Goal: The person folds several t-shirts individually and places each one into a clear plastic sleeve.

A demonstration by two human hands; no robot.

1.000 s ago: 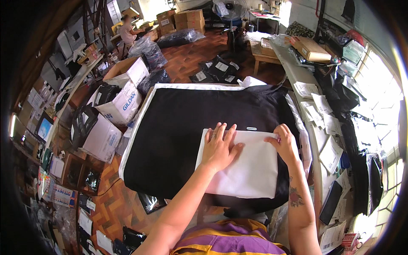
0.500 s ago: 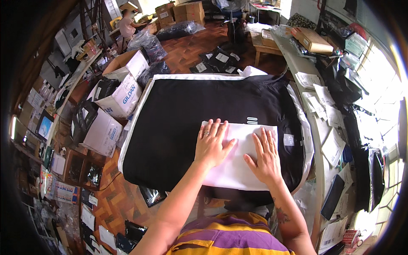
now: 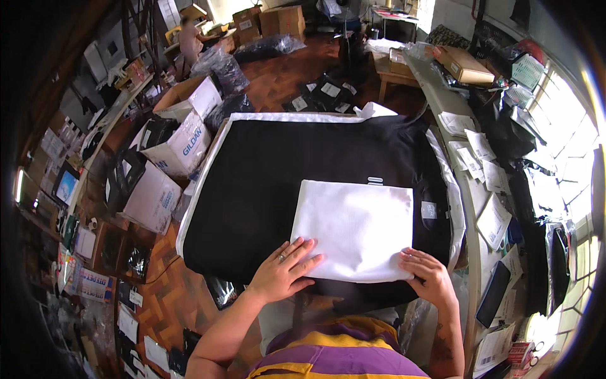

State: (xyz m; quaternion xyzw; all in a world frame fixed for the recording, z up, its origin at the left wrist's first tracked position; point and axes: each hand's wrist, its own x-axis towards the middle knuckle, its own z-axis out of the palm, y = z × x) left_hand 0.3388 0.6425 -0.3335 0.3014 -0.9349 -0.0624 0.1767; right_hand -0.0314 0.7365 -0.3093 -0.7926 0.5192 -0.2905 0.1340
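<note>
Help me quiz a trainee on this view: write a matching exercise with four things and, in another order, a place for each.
Things
1. left hand
2. white sheet
3. right hand
4. black fabric

Places
A. spread out beneath the white sheet
B. at the lower right corner of the white sheet
C. lying on top of the black fabric
D. near the lower left corner of the white sheet

Pairs: 1-D, 2-C, 3-B, 4-A

Cluttered textile workshop, black cloth (image 3: 252, 170) spread beyond the left hand (image 3: 283, 271), open cartons (image 3: 184, 146) farther left, bench (image 3: 424, 79) with loose papers (image 3: 493, 220) right of the right hand (image 3: 431, 275), brown boxes (image 3: 282, 22) far beyond both
</note>
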